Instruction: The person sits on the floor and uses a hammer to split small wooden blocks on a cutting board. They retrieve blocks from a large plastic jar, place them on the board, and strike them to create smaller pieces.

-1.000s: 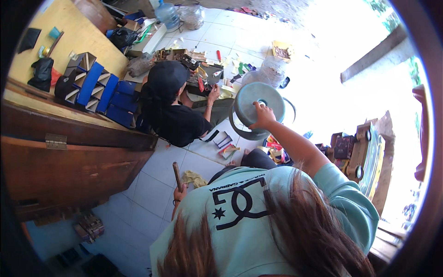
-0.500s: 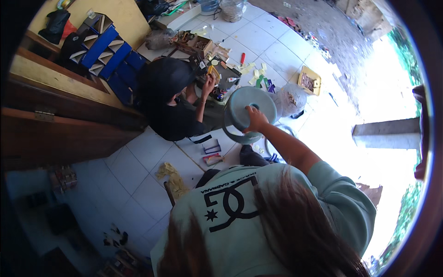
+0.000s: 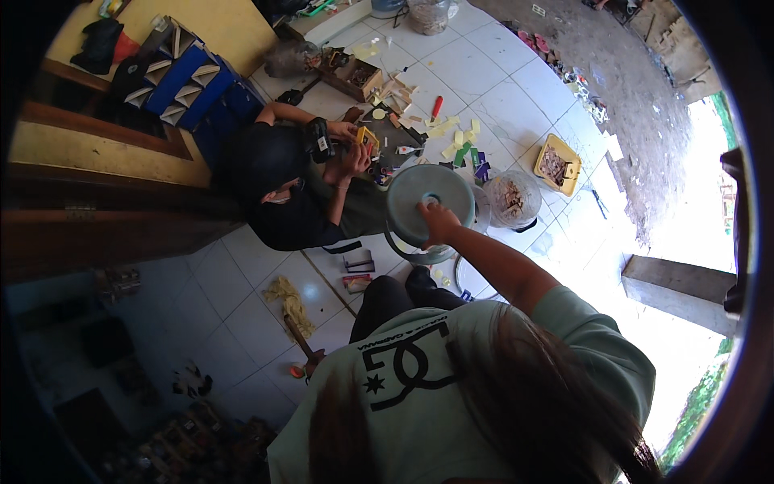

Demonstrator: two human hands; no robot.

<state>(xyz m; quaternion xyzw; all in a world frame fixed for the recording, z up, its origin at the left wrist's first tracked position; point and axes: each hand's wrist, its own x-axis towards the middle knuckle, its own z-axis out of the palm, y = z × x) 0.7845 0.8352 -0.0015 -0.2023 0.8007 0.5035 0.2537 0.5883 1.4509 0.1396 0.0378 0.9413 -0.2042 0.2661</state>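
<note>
Head view shows the right hand [image 3: 438, 223] with its grip closed over the middle of a round grey-green lid [image 3: 439, 185], which is above a container [image 3: 433, 257] of like colour between the wearer's knees and the co-worker [image 3: 278, 181]; whether the lid is seated cannot be told. Low down, the left hand [image 3: 315, 360], partly in shadow, has its grip closed around the lower end of a brown stick [image 3: 299, 333], near a crumpled yellow cloth [image 3: 290, 303] on the tiled floor [image 3: 239, 300]. Beyond the lid stand a clear tub [image 3: 514, 199] and a yellow tray [image 3: 569, 154], both holding small brownish pieces.
</note>
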